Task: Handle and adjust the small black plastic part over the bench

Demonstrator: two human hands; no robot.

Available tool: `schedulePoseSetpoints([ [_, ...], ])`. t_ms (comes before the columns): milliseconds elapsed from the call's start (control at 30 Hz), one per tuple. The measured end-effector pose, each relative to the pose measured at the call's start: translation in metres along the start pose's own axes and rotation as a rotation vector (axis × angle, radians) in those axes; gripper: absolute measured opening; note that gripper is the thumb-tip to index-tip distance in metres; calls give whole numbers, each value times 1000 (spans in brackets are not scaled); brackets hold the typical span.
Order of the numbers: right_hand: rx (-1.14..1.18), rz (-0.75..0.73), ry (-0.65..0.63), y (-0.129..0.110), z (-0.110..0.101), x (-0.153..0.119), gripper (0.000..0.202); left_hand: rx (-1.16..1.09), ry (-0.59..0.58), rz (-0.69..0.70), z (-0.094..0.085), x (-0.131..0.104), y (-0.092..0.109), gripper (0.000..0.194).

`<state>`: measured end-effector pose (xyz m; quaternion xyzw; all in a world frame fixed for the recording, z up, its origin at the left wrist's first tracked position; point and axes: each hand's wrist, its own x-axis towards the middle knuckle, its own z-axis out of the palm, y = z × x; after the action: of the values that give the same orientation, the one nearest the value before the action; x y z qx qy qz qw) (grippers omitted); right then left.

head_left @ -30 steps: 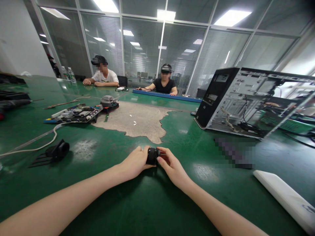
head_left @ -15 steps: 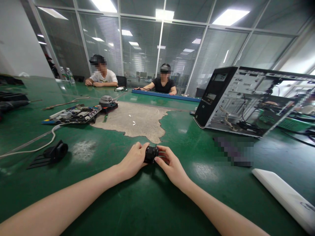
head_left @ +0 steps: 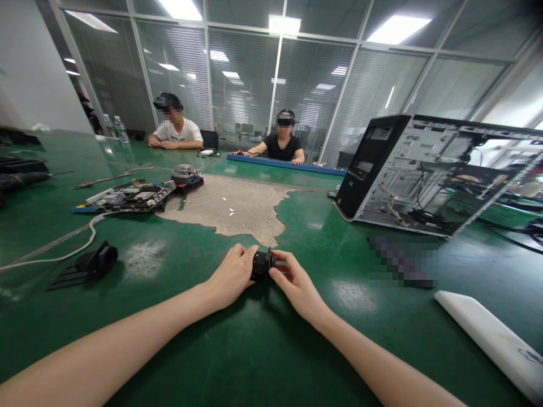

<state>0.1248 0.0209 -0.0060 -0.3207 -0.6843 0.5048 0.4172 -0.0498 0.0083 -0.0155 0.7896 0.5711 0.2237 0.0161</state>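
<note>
Black and rounded, a small part (head_left: pixel 262 265) is between the two hands, low in front of the person, near the ragged lower edge of a pale patch (head_left: pixel 250 206) on the green bench (head_left: pixel 237 356). The left hand (head_left: pixel 232 275) has its grip closed around the left side of this part, with the thumb side lying on top. The right hand (head_left: pixel 294 281) meets the other side with its fingertips and thumb; its grip is narrow, and the fingers are curved (how firmly they press, I cannot tell). Whether the part touches the bench is also not clear to me, because the hands partly cover it.

To the left of the hands, well apart from them, lies a black piece with prongs (head_left: pixel 91 264). Behind it a white cable (head_left: pixel 92 229) runs toward a circuit board (head_left: pixel 127 196), and just beside the board sits a round grey-and-black unit (head_left: pixel 186 176). On the right stands an opened computer case (head_left: pixel 360 164), and nearer is a long white object (head_left: pixel 483 339). Across the bench, two people sit behind its far edge, one in a white shirt (head_left: pixel 180 134), the other in a black shirt (head_left: pixel 284 148).
</note>
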Motion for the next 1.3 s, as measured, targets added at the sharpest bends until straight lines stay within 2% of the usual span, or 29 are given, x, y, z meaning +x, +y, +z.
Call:
schedulePoseSetpoints([
  [133,43,-53,-37,-1,0,-2,27,11,-15,16,-1,0,0,51],
  [300,48,-70,35,0,1,-1,17,-6,-25,-8,-1,1,1,51],
  [533,2,7,-35,-2,0,-1,34,9,-8,14,-1,0,0,47],
  [600,29,-12,-44,-2,0,-2,31,20,-12,19,-2,0,1,48],
  [767,37,-56,36,0,0,-1,16,12,-26,15,-3,0,3,45],
  [933,-47,-15,-2,1,0,0,31,14,-37,16,-3,1,2,45],
  [1067,2,-3,-46,-1,0,-3,31,23,-36,23,-4,1,3,46],
  [1300,-25,-66,46,1,0,-1,18,61,-17,67,-5,1,4,43],
])
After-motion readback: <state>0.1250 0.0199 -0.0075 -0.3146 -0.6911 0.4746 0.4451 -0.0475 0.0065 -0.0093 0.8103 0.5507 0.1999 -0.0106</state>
